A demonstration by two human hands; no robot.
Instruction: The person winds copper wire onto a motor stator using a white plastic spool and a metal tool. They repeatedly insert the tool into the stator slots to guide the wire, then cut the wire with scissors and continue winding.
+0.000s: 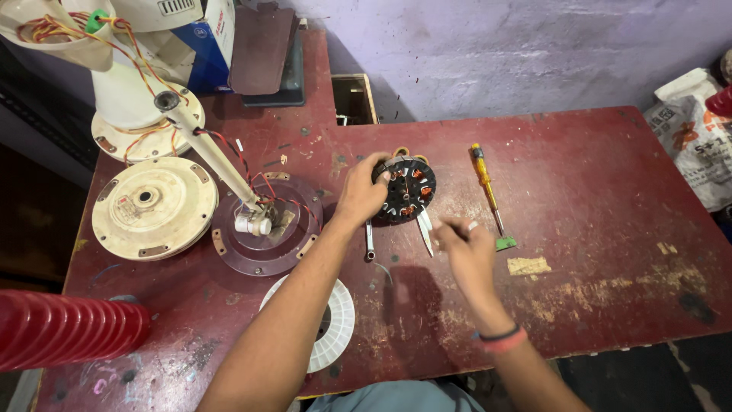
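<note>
A round black motor stator [406, 191] with copper windings lies on the worn red table [595, 175]. My left hand [361, 191] grips its left edge. My right hand [467, 246] hovers just below and right of it, fingers pinched together; what they hold, if anything, is too small to tell. A pair of scissors [424, 229] lies below the stator, between my hands. A yellow-handled screwdriver [486, 183] lies to the right of the stator.
A dark round fan plate [263, 229] with a cream rod and red wires sits left of my arm. A cream motor cover [152, 207], a white plastic spool [335, 320] and a red ribbed cylinder [69, 328] lie further left. A metal socket tool [370, 243] rests beside my left wrist.
</note>
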